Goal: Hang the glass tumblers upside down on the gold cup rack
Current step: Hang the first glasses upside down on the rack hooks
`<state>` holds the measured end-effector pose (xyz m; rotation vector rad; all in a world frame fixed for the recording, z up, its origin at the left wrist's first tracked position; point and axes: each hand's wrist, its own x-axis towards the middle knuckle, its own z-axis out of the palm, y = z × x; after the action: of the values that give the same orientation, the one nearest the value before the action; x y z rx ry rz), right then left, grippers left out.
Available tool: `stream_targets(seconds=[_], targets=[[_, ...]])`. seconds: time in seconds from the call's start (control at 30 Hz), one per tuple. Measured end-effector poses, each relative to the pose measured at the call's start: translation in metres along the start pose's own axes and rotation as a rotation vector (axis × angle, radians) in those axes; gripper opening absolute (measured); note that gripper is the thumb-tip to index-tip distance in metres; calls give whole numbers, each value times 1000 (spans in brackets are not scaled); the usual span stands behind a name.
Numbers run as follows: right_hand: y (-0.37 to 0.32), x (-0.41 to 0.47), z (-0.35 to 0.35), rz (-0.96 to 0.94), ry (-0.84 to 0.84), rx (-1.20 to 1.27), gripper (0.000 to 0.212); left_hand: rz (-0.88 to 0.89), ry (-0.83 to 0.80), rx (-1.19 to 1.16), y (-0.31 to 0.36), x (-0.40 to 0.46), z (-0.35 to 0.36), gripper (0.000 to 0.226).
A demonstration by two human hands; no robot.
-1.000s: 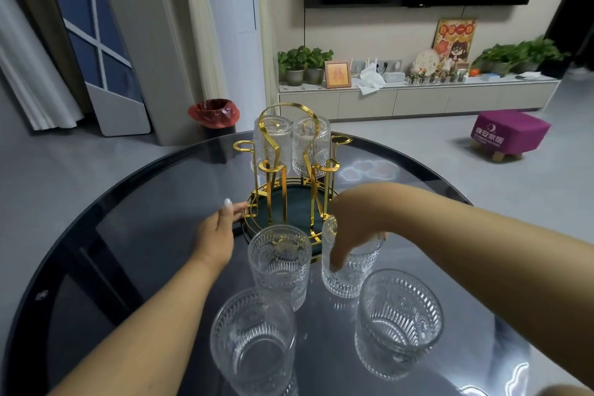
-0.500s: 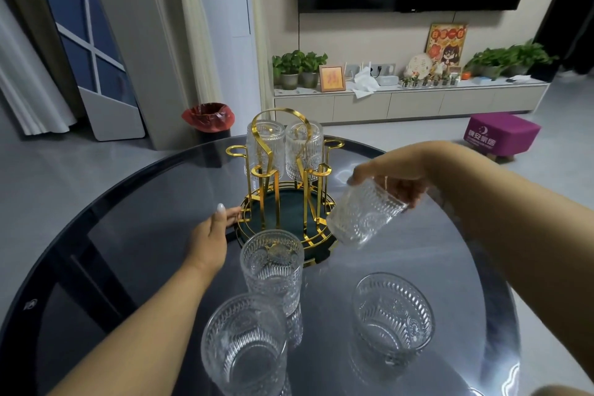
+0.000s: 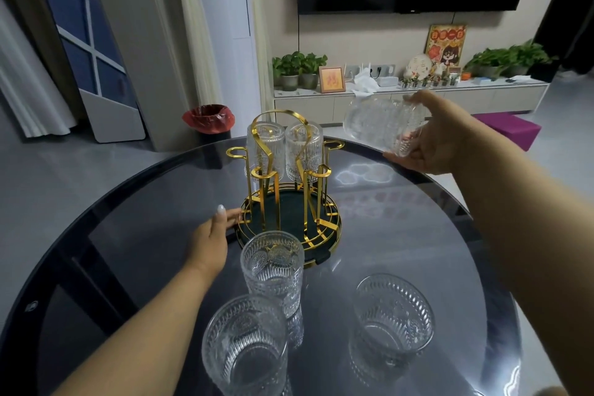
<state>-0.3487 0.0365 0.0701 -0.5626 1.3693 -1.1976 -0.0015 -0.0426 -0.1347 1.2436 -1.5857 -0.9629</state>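
The gold cup rack (image 3: 289, 202) stands on a round dark tray in the middle of the glass table. Two ribbed tumblers hang upside down on its far pegs: one on the left (image 3: 265, 151), one on the right (image 3: 303, 151). My right hand (image 3: 430, 138) holds another tumbler (image 3: 382, 125) on its side in the air, up and to the right of the rack. My left hand (image 3: 213, 238) rests on the table with its fingertips against the tray's left rim. Three tumblers stand upright near me: one by the tray (image 3: 273, 270), one front left (image 3: 246, 344), one front right (image 3: 392, 315).
The round dark glass table (image 3: 128, 235) ends close behind the rack and on the right. Beyond it are a bin with a red bag (image 3: 209, 120), a low white cabinet with plants (image 3: 408, 100), a purple stool (image 3: 511, 132) and a wall television.
My right hand took a tumbler from the table by the tray, lifted it up and to the right, and turned it onto its side. My left hand stayed at the tray.
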Motion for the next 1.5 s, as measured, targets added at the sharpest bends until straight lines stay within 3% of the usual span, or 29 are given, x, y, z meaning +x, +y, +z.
stream_targets(seconds=[0.2,0.33,0.4,0.53,0.6,0.7,1.5], targets=[[18,13,27,-179,-136,120,77,-11,2,-12,0,0,0,64],[35,20,46,-332,-205,286,92,-16,15,-19,3,-1,0,63],[40,21,49,-463,-198,190,86,-15,17,-23,3,0,1,61],[47,24,50,-668,-113,-92,102,-23,19,-26,3,0,1,55],[50,27,49,-721,-41,-183,89,-29,16,-15,3,-1,1,53],[57,32,48,-754,15,-255,79,-19,19,-7,1,-1,0,53],[116,50,45,-685,76,-569,84,-4,23,53,2,-1,0,67]])
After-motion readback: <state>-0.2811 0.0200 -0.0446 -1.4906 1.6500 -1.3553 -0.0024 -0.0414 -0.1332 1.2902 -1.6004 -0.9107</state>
